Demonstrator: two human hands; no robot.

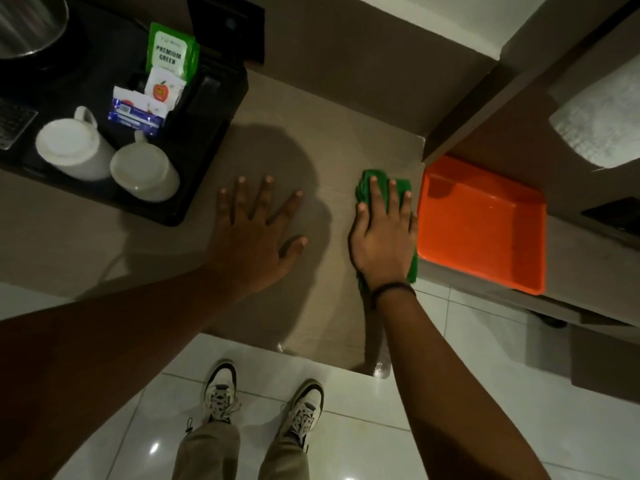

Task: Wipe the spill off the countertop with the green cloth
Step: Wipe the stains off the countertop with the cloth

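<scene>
Under the flat right hand (381, 237), crumpled green cloth (375, 180) is lying lengthwise twelve-to-six on the beige desk (329, 140); spread, empty left hand (256, 233) is bracing at nine o'clock.

Black tray (207, 161) — two upturned white mugs (74, 150), sachets (162, 84) — and an orange tray (485, 230).

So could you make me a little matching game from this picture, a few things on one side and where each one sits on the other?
Things:
1. green cloth
2. orange tray
3. white mugs
4. left hand

Places:
A. upside down on the black tray
B. flat on the bare countertop
C. under the right hand
D. past the countertop's right edge

Pairs: 1-C, 2-D, 3-A, 4-B
</scene>
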